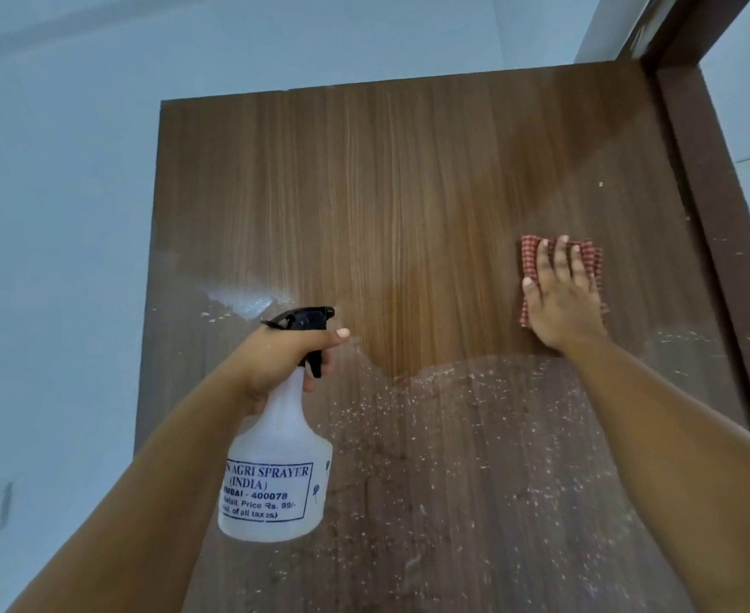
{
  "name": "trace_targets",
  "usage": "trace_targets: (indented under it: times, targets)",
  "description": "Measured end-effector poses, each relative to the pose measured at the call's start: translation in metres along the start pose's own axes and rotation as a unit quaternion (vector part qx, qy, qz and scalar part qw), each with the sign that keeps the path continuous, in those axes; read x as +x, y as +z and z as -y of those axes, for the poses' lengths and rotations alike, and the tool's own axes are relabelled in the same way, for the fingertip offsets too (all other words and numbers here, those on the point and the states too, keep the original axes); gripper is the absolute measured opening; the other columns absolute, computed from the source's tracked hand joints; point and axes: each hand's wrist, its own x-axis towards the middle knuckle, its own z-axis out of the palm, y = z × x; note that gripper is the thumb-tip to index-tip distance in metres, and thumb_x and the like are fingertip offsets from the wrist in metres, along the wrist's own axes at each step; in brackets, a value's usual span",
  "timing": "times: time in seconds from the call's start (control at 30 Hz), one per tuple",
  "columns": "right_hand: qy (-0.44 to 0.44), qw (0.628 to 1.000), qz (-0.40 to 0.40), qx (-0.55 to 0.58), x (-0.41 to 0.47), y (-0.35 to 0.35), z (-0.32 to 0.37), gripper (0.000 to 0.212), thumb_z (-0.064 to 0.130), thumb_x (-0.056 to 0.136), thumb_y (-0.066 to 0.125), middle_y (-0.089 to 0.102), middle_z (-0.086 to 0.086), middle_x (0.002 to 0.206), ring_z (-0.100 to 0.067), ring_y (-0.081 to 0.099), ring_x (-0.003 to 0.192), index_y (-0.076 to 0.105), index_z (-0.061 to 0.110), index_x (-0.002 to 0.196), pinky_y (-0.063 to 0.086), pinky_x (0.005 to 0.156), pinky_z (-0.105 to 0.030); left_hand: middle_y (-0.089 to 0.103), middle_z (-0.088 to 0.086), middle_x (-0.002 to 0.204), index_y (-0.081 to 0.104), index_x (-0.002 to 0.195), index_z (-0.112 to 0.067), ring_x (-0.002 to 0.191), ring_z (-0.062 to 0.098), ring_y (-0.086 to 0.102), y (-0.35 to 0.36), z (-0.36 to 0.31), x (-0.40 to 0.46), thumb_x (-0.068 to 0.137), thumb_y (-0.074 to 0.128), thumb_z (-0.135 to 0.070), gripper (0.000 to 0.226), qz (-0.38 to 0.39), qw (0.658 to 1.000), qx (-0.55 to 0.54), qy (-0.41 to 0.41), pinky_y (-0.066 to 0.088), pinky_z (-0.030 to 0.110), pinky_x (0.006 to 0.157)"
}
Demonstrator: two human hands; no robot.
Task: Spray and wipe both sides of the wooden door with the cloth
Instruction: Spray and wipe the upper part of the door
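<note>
The left hand point(291, 353) grips the bottle point(276, 475) up near the door point(408, 192) to wet it, while the right hand point(561, 298) lies flat, pressing the cloth point(587, 254) on the wood to rub off specks.

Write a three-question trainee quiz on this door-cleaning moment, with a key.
1. True or false: the right hand presses the checked cloth flat against the wooden door.
2. What does the left hand grip? A) a sponge B) the spray bottle C) the door frame
3. Fill in: the pale specks are thickest on the ______ part of the door.

Key: 1 true; 2 B; 3 lower.
</note>
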Motion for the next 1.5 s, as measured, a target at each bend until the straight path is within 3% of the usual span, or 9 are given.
trace_targets:
  times: [0.3, 0.47, 0.67, 0.77, 0.83, 1.0, 1.2, 1.37, 1.5]
  targets:
    - [0.076, 0.994, -0.04, 0.066, -0.045, 0.039, 0.116, 0.066, 0.03, 0.099, 0.03, -0.005, -0.009, 0.165, -0.029, 0.003, 0.151, 0.005, 0.016, 0.158, 0.016, 0.118, -0.053, 0.072, 0.008, 0.082, 0.071, 0.092, -0.005, 0.075, 0.017, 0.065, -0.041, 0.012, -0.028, 0.087, 0.074, -0.03, 0.026, -0.049, 0.997, -0.045, -0.036, 0.05, 0.027, 0.056]
    - [-0.165, 0.986, -0.016, 0.008, -0.095, 0.088, 0.217, 0.069, 0.034, 0.098, 0.027, -0.009, -0.008, 0.164, -0.025, -0.001, 0.152, -0.004, 0.016, 0.157, 0.016, 0.121, -0.048, 0.071, 0.007, 0.079, 0.07, 0.09, -0.007, 0.062, 0.009, 0.064, -0.056, 0.016, -0.032, 0.088, 0.073, -0.029, 0.022, -0.062, 0.997, -0.016, -0.031, 0.049, 0.025, 0.054]
    - [-0.489, 0.861, 0.094, -0.102, -0.113, 0.093, 0.246, 0.057, 0.034, 0.103, 0.027, 0.005, 0.0, 0.165, -0.02, 0.003, 0.152, 0.012, 0.022, 0.157, 0.008, 0.121, -0.047, 0.073, 0.015, 0.087, 0.072, 0.093, -0.004, 0.068, 0.023, 0.059, -0.069, 0.016, -0.028, 0.088, 0.073, -0.03, 0.027, -0.065, 0.997, 0.03, -0.039, 0.049, 0.03, 0.058]
    - [-0.359, 0.93, -0.018, -0.08, -0.08, 0.081, 0.22, 0.058, 0.026, 0.1, 0.028, 0.011, -0.003, 0.164, -0.022, 0.015, 0.151, 0.015, 0.022, 0.157, 0.024, 0.119, -0.051, 0.07, 0.01, 0.082, 0.07, 0.089, -0.004, 0.067, 0.022, 0.059, -0.077, 0.016, -0.028, 0.087, 0.073, -0.033, 0.029, -0.067, 0.997, 0.034, -0.028, 0.049, 0.029, 0.057]
    - [-0.18, 0.981, -0.071, -0.029, -0.057, 0.07, 0.187, 0.06, 0.027, 0.101, 0.028, 0.004, -0.005, 0.164, -0.025, 0.009, 0.151, 0.01, 0.021, 0.158, 0.015, 0.122, -0.051, 0.07, 0.01, 0.081, 0.071, 0.088, -0.004, 0.071, 0.025, 0.061, -0.083, 0.021, -0.03, 0.087, 0.074, -0.035, 0.031, -0.067, 0.997, 0.025, -0.027, 0.05, 0.031, 0.06]
    - [0.132, 0.982, -0.096, 0.094, -0.052, 0.064, 0.146, 0.06, 0.033, 0.103, 0.026, -0.004, -0.011, 0.165, -0.03, -0.002, 0.152, 0.007, 0.021, 0.158, 0.006, 0.122, -0.05, 0.07, 0.006, 0.079, 0.07, 0.084, -0.006, 0.068, 0.013, 0.063, -0.09, 0.038, -0.032, 0.088, 0.073, -0.034, 0.028, -0.059, 0.998, 0.03, -0.02, 0.049, 0.025, 0.055]
    - [0.091, 0.985, -0.104, 0.103, -0.071, 0.083, 0.19, 0.061, 0.026, 0.101, 0.033, 0.003, -0.016, 0.164, -0.033, 0.006, 0.151, 0.014, 0.017, 0.157, 0.018, 0.116, -0.056, 0.068, 0.008, 0.074, 0.068, 0.08, -0.007, 0.064, 0.016, 0.061, -0.1, 0.058, -0.027, 0.086, 0.076, -0.034, 0.029, -0.087, 0.995, 0.04, -0.041, 0.05, 0.029, 0.058]
    - [0.105, 0.978, -0.142, 0.11, -0.066, 0.092, 0.197, 0.058, 0.028, 0.101, 0.03, 0.01, -0.018, 0.163, -0.033, 0.009, 0.151, 0.019, 0.013, 0.156, 0.019, 0.115, -0.057, 0.071, 0.009, 0.082, 0.071, 0.086, -0.005, 0.077, 0.02, 0.065, -0.115, 0.068, -0.018, 0.086, 0.075, -0.036, 0.03, -0.08, 0.995, 0.034, -0.041, 0.049, 0.028, 0.058]
    - [0.027, 0.981, -0.151, 0.12, -0.063, 0.1, 0.242, 0.058, 0.033, 0.102, 0.026, 0.015, -0.016, 0.163, -0.033, 0.011, 0.151, 0.024, 0.011, 0.155, 0.015, 0.118, -0.054, 0.071, 0.009, 0.082, 0.071, 0.084, -0.006, 0.075, 0.02, 0.063, -0.126, 0.078, -0.01, 0.088, 0.072, -0.036, 0.03, -0.085, 0.995, 0.022, -0.041, 0.049, 0.026, 0.057]
